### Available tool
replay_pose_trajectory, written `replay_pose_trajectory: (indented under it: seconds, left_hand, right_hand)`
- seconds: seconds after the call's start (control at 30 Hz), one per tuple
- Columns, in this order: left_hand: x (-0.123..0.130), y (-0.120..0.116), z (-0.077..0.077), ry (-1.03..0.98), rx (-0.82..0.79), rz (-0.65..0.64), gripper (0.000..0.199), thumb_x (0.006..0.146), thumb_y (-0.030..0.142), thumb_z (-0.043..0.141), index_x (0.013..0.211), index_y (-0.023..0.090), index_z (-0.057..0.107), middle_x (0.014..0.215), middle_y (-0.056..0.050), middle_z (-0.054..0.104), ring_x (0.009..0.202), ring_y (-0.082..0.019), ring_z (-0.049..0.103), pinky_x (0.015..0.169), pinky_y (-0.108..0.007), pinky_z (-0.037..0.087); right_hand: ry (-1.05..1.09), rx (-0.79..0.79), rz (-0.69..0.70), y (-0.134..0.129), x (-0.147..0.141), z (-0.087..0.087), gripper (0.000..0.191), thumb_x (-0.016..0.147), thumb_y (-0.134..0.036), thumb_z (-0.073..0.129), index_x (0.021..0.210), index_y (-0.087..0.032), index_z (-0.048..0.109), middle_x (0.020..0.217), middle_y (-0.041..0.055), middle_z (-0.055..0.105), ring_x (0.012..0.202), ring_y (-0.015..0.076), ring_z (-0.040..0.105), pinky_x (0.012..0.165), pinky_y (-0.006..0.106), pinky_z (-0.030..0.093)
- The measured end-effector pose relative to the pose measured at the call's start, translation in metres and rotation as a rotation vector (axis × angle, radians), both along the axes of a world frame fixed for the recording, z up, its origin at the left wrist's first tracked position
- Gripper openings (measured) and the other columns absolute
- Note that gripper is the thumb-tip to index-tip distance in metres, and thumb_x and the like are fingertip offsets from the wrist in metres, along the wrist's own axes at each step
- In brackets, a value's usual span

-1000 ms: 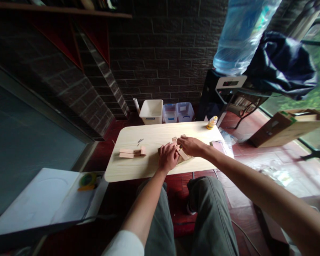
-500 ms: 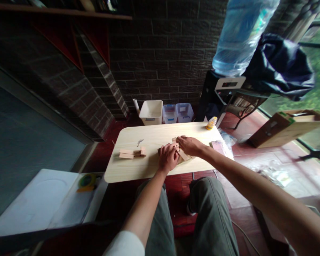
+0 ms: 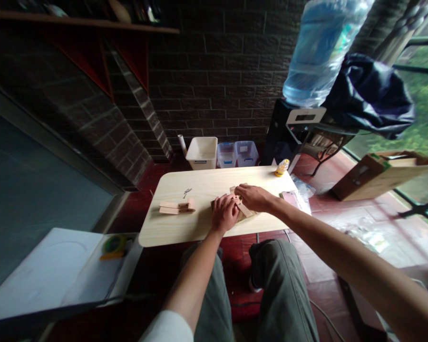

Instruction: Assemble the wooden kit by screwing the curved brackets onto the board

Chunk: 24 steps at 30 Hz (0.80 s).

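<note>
On the light wooden table, my left hand (image 3: 225, 213) lies over a flat wooden assembly (image 3: 247, 211), its fingers curled across the left part and holding it down. My right hand (image 3: 252, 196) bends over the upper part of the same assembly, fingertips pinched together; whatever they grip is hidden. Pale wooden strips show crossing under and between both hands. Farther left rests a second group of joined wooden pieces (image 3: 177, 207), touched by neither hand. Behind it lie a few small dark metal bits (image 3: 187, 192), too small to name surely.
A yellow-capped clear bottle (image 3: 282, 167) and a phone (image 3: 290, 198) are on the table's (image 3: 178, 234) right side. Beyond its far edge stand a cream bin (image 3: 202, 152) and two clear plastic boxes (image 3: 236, 154). A water dispenser (image 3: 288, 126) is at the back right.
The view has shifted slightly. My right hand has turned a little at the wrist, fingertips staying at the same spot. My left hand keeps its place on the wooden assembly.
</note>
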<state>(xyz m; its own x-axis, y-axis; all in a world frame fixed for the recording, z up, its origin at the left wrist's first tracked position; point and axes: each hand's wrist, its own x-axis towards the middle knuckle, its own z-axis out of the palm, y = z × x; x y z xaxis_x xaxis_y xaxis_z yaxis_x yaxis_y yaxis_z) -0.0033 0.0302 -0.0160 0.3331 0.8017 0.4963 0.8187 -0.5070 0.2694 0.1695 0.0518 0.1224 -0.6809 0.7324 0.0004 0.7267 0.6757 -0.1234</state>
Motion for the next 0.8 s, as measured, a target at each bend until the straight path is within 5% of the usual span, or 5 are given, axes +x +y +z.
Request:
replay_pose_trajectory:
  seconds: [0.8]
  left_hand:
    - [0.000,0.005,-0.010,-0.001,0.036,0.011,0.026,0.095,0.030,0.054,0.120,0.029,0.062,0.140,-0.005,0.061,0.137,-0.029,0.048,0.118,-0.053,0.032]
  right_hand:
    - [-0.005,0.007,-0.016,-0.001,0.003,-0.011,0.029,0.094,-0.006,0.045,0.119,-0.010,0.057,0.111,0.0160,0.064,0.096,0.0217,0.062,0.081,0.031,0.049]
